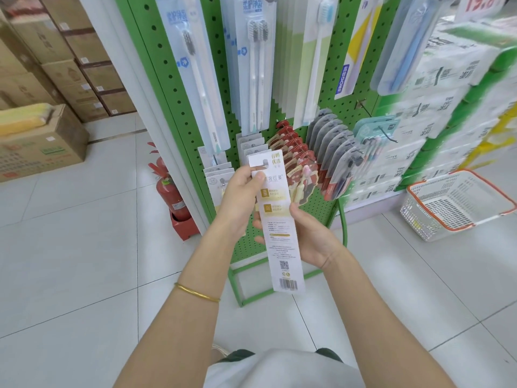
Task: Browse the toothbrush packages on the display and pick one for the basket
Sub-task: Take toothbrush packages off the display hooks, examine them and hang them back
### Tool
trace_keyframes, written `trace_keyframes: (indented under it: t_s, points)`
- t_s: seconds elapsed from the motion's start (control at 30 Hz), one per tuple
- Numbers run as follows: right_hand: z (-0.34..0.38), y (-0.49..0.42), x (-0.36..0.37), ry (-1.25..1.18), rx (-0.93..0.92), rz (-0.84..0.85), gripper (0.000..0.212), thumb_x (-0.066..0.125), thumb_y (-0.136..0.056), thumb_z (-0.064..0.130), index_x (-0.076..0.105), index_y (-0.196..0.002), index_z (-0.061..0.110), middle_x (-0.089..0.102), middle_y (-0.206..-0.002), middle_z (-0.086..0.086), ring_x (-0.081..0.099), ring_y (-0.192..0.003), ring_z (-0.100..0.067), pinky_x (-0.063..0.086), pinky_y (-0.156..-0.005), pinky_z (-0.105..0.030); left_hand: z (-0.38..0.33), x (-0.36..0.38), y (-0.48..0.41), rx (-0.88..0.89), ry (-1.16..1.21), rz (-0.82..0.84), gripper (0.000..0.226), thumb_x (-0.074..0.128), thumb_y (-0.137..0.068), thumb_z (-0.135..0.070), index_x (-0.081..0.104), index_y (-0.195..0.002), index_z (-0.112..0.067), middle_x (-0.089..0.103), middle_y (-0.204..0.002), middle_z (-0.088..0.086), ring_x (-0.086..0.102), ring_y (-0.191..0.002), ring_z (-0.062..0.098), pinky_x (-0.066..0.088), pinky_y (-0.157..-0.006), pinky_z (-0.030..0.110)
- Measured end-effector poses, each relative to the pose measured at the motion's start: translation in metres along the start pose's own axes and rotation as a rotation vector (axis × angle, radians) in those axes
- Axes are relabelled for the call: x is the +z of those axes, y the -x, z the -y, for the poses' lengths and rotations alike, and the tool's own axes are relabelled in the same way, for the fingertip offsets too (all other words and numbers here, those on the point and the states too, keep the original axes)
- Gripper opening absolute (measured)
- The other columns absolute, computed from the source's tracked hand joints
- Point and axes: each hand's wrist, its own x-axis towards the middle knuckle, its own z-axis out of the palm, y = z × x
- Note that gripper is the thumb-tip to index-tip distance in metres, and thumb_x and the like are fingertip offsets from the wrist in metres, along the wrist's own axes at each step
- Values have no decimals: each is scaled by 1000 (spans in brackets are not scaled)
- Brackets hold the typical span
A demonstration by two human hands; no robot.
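Pack [279,242]: off the hooks, held between both hands near the low rows of the display [167,79]. Its printed back, with a barcode at the near end, faces the person, apparently so it can be read.
Left hand [243,197]: closed on the pack's far end, just below the hang tab. The thumb is on the face and the fingers curl round the left edge, which holds the long card upright.
Right hand [313,239]: gripping the pack's middle from the right, thumb on the face, fingers behind. It likely keeps the thin card from flexing.
Other packs: hung in overlapping rows on hooks, so each row can be flicked through. The red [293,147] and grey [330,141] rows are just beyond the held pack.
Basket [414,217]: on the floor to the right, mouth up, well apart from both hands.
Stage: probably checking the pack; the choice is not yet placed.
Next: if kept, a reach right and down to the basket.
Extinguisher [167,191]: on the floor at the display's left foot.
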Motion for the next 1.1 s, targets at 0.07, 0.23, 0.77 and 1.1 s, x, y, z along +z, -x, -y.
trace_keyframes:
  t_s: [0.07,0.23,0.77,1.1]
  points:
    - [-6,-1,0,9,24,18,75,83,-64,45,59,-127,10,60,-124,-19,61,-111,-28,50,-93,-44,3,-4,2,2,-35,6,21,44,-100,-14,58,-115,-9,68,-110,11,64,-103,26,53,-87,43]
    - [-15,-11,-1,72,-22,-141,90,92,-47,40,57,-123,6,64,-102,-6,62,-95,-18,52,-89,-37,7,-24,3,81,-241,-171,21,50,-94,-8,55,-110,-19,65,-112,4,59,-102,11,48,-97,37]
    - [-57,-76,43,1121,-130,-748,66,82,-66,41,48,-114,11,48,-106,0,51,-93,-18,46,-79,-33,26,-79,0,54,-202,-463,30,43,-88,5,57,-104,-16,61,-92,-10,55,-89,0,49,-94,38]
    - [-76,-97,42,1186,-163,-808,74,80,-71,42,43,-123,5,48,-116,-4,50,-105,-21,43,-80,-30,31,-96,-11,39,-218,-445,30,43,-88,5,58,-104,-16,62,-96,-7,57,-93,5,49,-95,39]
